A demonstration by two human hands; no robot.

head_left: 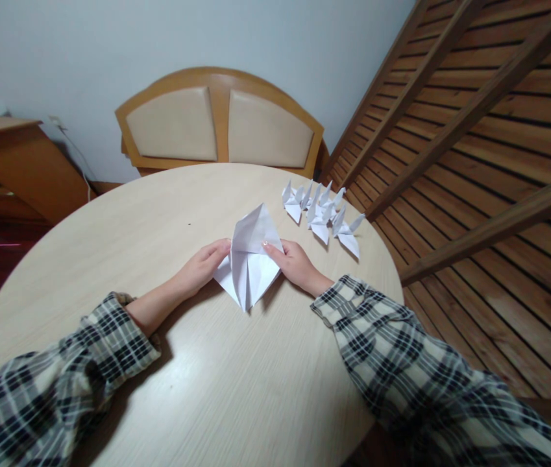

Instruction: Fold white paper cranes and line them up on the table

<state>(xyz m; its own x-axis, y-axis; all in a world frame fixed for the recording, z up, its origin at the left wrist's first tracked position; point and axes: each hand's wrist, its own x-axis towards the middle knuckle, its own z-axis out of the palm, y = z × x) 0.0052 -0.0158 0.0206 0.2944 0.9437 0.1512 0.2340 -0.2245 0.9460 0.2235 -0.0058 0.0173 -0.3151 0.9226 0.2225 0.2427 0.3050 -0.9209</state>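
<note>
Centrally, the left hand [206, 263] and right hand [296, 262] pinch opposite edges of a creased, folded white paper sheet [258, 267] over a round, pale wood-grain table [217, 376], near white paper cranes [319, 229].

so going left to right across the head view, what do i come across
Desk, left hand, folded paper, right hand, paper birds, slatted wooden wall.
</note>
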